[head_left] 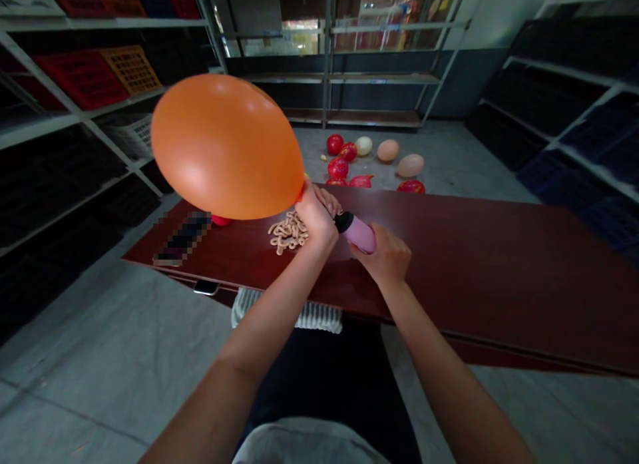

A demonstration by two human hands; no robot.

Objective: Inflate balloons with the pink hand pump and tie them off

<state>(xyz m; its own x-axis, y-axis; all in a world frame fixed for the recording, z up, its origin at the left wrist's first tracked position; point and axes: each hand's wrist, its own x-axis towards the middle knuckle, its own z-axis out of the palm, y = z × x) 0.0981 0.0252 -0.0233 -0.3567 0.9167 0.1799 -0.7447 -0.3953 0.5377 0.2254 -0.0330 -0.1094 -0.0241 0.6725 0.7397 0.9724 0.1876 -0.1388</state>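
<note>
In the head view, the left hand [318, 214] has its fingers closed around the neck of an inflated orange balloon [227, 148], which floats out to the left above the dark red table [479, 251]. The right hand [388, 256] is wrapped round a pink, black-ended cylinder [361, 234], apparently a balloon pump. Its black end sits against or just beside the left hand; I cannot tell whether it meets the neck.

Good handling here would mean a firm pinch on the neck, the pump kept in line with it, and the stretched skin clear of fingernails. A heap of limp beige strips [288, 234] lies left of the hands.

On the left shelving stand a red crate [80, 78], an orange crate [130, 69] and, lower, a white crate [137, 136]; their contents cannot be made out.
</note>
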